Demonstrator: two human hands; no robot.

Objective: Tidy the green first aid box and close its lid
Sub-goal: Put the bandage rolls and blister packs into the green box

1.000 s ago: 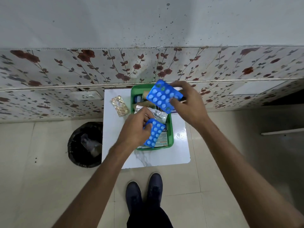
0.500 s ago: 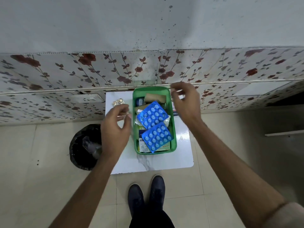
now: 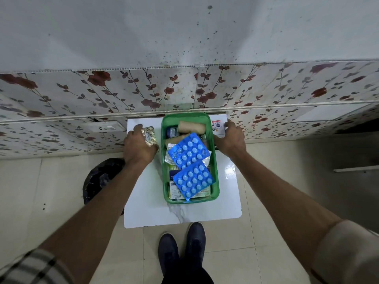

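The left hand (image 3: 139, 149) grips a gold blister strip (image 3: 149, 136) beside the open green first aid box (image 3: 214, 160) on the white table (image 3: 180, 214). The right hand (image 3: 230, 141) rests on a white packet (image 3: 217, 126); its grip is unclear. Inside the box lie two blue blister packs (image 3: 189, 153), a bandage roll (image 3: 191, 128) and cartons.

A glossy, marble-veined tabletop (image 3: 229, 181) is seen reflecting light. The green box (image 3: 215, 173) is looking like smooth, slightly translucent plastic. Two blue blister packs (image 3: 189, 153) are showing shiny plastic bubbles over foil. A gold foil strip (image 3: 149, 136) is glinting at the left. Floor tiles (image 3: 276, 212) are appearing polished.
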